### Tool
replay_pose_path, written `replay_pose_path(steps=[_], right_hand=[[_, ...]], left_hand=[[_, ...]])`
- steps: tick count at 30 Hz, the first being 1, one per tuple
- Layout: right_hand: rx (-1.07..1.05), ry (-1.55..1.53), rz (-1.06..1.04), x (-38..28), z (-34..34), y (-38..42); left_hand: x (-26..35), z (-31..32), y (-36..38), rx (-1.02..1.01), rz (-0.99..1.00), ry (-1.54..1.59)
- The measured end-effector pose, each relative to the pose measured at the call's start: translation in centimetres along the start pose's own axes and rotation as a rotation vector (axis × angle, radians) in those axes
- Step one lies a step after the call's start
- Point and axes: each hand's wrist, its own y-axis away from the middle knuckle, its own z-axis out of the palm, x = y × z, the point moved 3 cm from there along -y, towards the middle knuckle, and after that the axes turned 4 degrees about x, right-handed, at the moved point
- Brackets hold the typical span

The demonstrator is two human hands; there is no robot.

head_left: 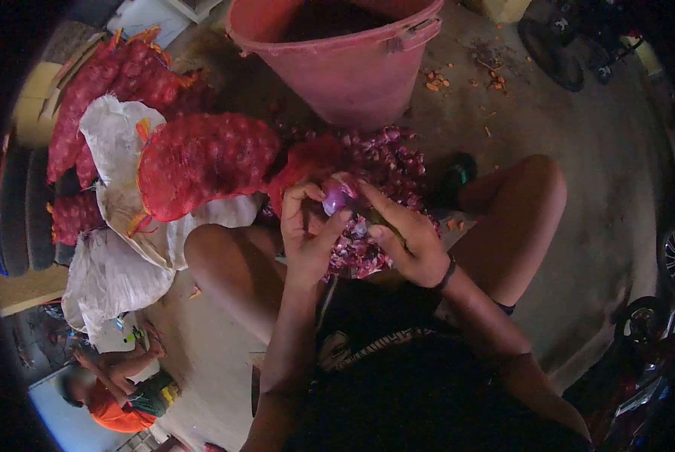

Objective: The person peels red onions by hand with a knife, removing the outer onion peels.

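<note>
A peeled purple-red onion (334,197) sits between the thumb and fingers of my left hand (307,237). My right hand (416,245) is closed around a small knife (394,230); only part of its dark greenish handle shows, and the blade is hard to make out. The right fingertips reach the far side of the onion, where a piece of loose pinkish skin (345,178) stands up. Below both hands, between my legs, lies a heap of onions and red peelings (386,162). A crumpled red net (303,166) lies just beyond my left hand.
A large pink tub (337,79) stands ahead. To the left are a full red net sack of onions (209,162), more net sacks (138,79) and white woven sacks (119,275). Another person (119,395) sits at lower left. Wheels (642,320) stand at right.
</note>
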Motion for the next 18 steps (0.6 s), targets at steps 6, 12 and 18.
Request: replay_pose_path(steps=[6,12,18], right_hand=[[-0.044,0.122,0.062,-0.6,-0.5,-0.4],[0.112,-0.158,0.191,1.3,-0.2,0.4],[0.115,-0.376,0.492,1.1,-1.3,-0.2]], left_hand=[[-0.2,0.2,-0.3,-0.032,0.043,-0.007],[0.1,0.5,-0.4,-0.06,-0.013,0.093],[0.1,0.2,-0.8,-0.045,-0.056,0.284]])
